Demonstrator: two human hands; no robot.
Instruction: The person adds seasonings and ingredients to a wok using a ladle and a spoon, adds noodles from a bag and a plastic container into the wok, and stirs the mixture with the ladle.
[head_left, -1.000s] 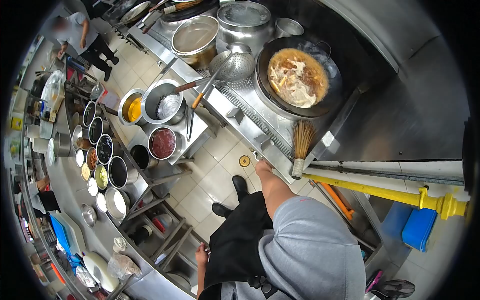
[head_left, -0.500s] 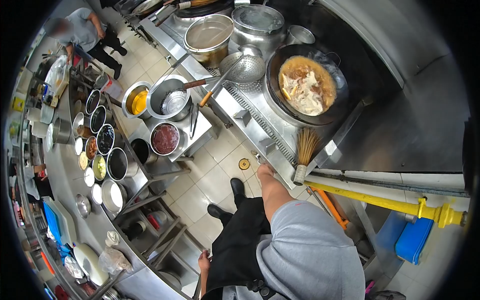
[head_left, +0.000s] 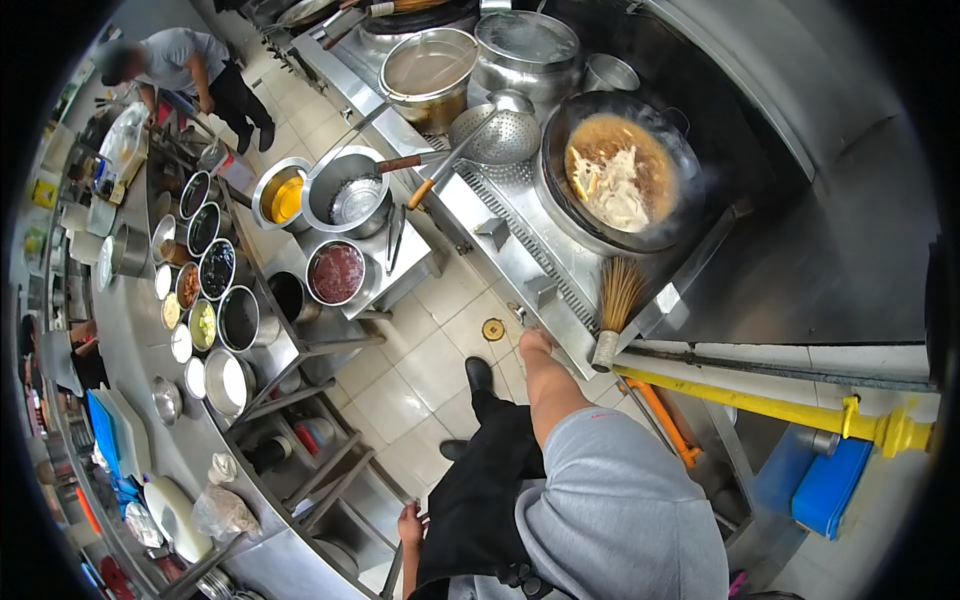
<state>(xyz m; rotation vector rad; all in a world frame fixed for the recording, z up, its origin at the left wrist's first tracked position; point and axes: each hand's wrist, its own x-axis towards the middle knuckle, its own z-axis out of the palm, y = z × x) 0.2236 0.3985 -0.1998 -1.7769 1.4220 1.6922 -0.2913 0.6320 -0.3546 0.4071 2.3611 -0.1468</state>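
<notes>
Head camera view: the left hand [head_left: 411, 524], lower centre of the frame, hangs beside the black cloth apron [head_left: 468, 500], fingers loosely curled, any grip unclear. At centre right, the right hand [head_left: 535, 343] is at the steel stove's front edge [head_left: 560, 335]; its fingers are hidden, so their state cannot be told. Beyond lies a straw-coloured bristle brush [head_left: 618, 300], then, upper right, a round black wok [head_left: 690, 195] holding pale pieces in brown liquid [head_left: 615, 190].

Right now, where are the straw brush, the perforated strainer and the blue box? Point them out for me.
Straw brush [head_left: 622, 290]: head view, on its bristles.
Perforated strainer [head_left: 512, 142]: head view, on its holed bowl.
Blue box [head_left: 832, 487]: head view, on its broad face.
</notes>
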